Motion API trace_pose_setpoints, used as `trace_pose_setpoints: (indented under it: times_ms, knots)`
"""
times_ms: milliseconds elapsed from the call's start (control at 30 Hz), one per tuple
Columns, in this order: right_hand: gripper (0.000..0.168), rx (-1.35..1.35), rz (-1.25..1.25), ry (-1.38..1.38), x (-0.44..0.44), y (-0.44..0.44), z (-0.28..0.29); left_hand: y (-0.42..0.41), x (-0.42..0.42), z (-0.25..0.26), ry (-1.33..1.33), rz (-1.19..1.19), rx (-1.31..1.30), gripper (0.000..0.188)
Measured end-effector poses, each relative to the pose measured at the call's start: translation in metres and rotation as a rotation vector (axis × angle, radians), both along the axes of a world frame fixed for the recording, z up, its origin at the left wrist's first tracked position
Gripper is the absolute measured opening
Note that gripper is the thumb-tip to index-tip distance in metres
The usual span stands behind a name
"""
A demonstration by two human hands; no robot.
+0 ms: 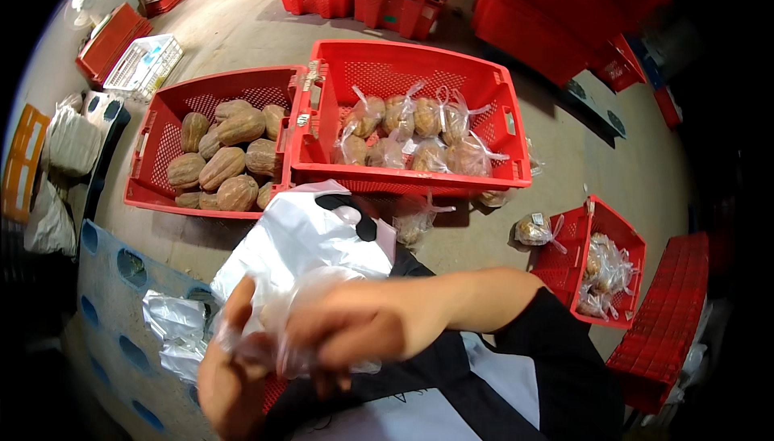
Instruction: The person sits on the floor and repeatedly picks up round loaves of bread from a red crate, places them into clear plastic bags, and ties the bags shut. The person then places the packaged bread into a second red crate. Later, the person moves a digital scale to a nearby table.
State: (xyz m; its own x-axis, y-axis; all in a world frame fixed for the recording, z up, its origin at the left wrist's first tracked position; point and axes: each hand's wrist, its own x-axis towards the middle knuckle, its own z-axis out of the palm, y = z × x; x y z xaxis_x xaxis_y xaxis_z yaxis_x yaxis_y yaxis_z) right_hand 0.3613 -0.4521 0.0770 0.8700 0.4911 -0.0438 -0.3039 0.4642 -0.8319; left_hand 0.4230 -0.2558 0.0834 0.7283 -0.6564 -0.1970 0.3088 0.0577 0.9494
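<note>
In front of my body, my left hand [233, 374] grips a thin clear plastic bag [293, 296], thumb pointing up. My right hand [347, 326] crosses over from the right with curled fingers on the same bag; motion blurs it, and whatever the bag holds is hidden. Just beyond both hands, a stack of white plastic bags [296, 235] with a black patch lies across my lap. Past it, the left red crate [199, 208] holds loose tan ribbed squashes [224, 167]. Several squashes in tied clear bags [429, 117] sit in the right red crate [411, 175].
Bagged squashes lie on the floor by the right crate, one bagged squash [533, 229] beside a small red crate [617, 211]. At left are a blue-grey pallet [109, 320] and crumpled silvery plastic [175, 320]. Stacked red crates [544, 24] stand at the back right.
</note>
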Motion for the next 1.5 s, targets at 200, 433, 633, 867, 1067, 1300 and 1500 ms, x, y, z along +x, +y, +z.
trace_pose_setpoints:
  times_ms: [200,433,633,867,1067,1300,1500]
  knots:
    - [0.016,-0.258,-0.023,-0.617,0.005,-0.021,-0.042,0.007,0.013,-0.043,-0.140,-0.292,0.100,0.034]
    - [0.017,-1.192,-0.385,-0.557,0.012,0.002,-0.099,0.031,0.004,-0.082,-0.798,-0.397,0.728,0.011]
    - [0.021,0.464,-0.602,0.532,0.021,-0.043,-0.138,0.057,0.027,-0.080,-0.877,-0.434,0.443,0.005]
    - [0.021,0.095,-0.180,0.197,0.010,-0.019,-0.061,0.041,0.002,-0.066,0.187,-0.188,-0.419,0.050]
    - [0.020,-0.420,0.132,-0.433,0.014,0.007,-0.053,0.006,0.001,-0.067,0.375,-0.109,-0.127,0.053]
    - [0.027,0.619,-0.525,0.420,-0.004,-0.044,-0.119,0.026,0.013,-0.078,-0.920,-0.533,0.447,0.017]
    - [0.058,-0.498,-0.684,-0.462,-0.006,0.001,-0.134,0.012,-0.001,-0.039,-0.406,-0.279,0.259,0.015]
